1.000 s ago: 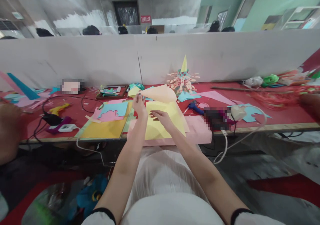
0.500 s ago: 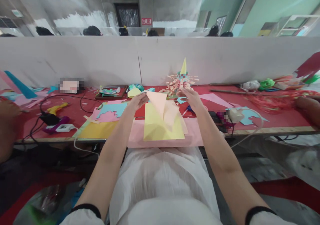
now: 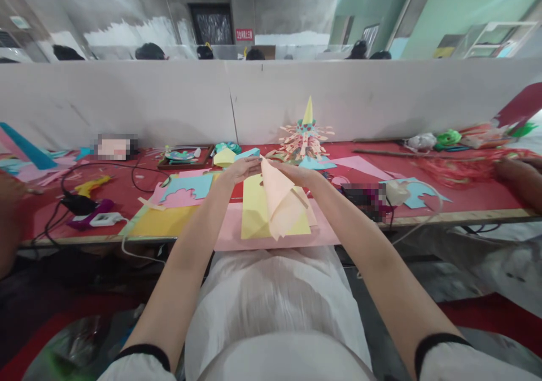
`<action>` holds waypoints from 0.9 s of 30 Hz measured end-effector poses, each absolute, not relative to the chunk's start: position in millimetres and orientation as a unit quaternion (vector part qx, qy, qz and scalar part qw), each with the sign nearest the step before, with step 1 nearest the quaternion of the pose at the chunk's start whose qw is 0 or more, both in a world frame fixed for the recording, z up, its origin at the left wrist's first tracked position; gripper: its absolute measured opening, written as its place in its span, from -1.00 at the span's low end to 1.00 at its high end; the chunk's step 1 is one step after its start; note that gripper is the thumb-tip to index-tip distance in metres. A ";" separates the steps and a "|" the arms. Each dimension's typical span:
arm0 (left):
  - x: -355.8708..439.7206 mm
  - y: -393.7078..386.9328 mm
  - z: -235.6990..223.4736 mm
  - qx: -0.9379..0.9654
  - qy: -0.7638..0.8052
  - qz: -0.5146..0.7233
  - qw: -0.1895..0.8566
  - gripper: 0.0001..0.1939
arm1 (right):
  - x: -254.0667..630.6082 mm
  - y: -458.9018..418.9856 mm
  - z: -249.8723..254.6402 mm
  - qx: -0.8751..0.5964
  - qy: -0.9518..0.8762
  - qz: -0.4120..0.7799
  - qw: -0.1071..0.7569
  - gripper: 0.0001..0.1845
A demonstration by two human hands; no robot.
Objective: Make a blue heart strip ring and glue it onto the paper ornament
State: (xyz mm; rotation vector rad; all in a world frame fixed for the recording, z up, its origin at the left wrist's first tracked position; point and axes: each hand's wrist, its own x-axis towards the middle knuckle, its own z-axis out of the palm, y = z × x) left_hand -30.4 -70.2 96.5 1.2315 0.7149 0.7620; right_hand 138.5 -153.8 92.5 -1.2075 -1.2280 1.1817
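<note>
A peach sheet of paper (image 3: 279,200) hangs rolled into a loose cone above the table, its top corner pinched between both hands. My left hand (image 3: 241,169) grips that corner from the left. My right hand (image 3: 296,173) meets it from the right, fingers closed on the same paper. Under the cone lie a yellow sheet (image 3: 254,214) and a larger pink sheet (image 3: 231,231) at the front edge of the red table (image 3: 423,209).
A paper-strip tree with a yellow tip (image 3: 305,135) stands behind my hands. Coloured sheets (image 3: 186,189), glue guns (image 3: 91,186) and cables (image 3: 139,169) lie to the left, a white cable (image 3: 419,192) to the right. Other people's arms show at both frame edges. A white partition (image 3: 169,104) backs the table.
My right hand left the yellow sheet, reached toward the paper tree, then came back to the peach paper's top. The paper has gone from a lifted flap to a hanging cone.
</note>
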 end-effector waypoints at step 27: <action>-15.4 -90.8 115.5 0.635 0.394 0.334 0.574 -0.85 | 114.8 -168.5 81.7 -0.470 -0.401 0.645 0.450 -0.65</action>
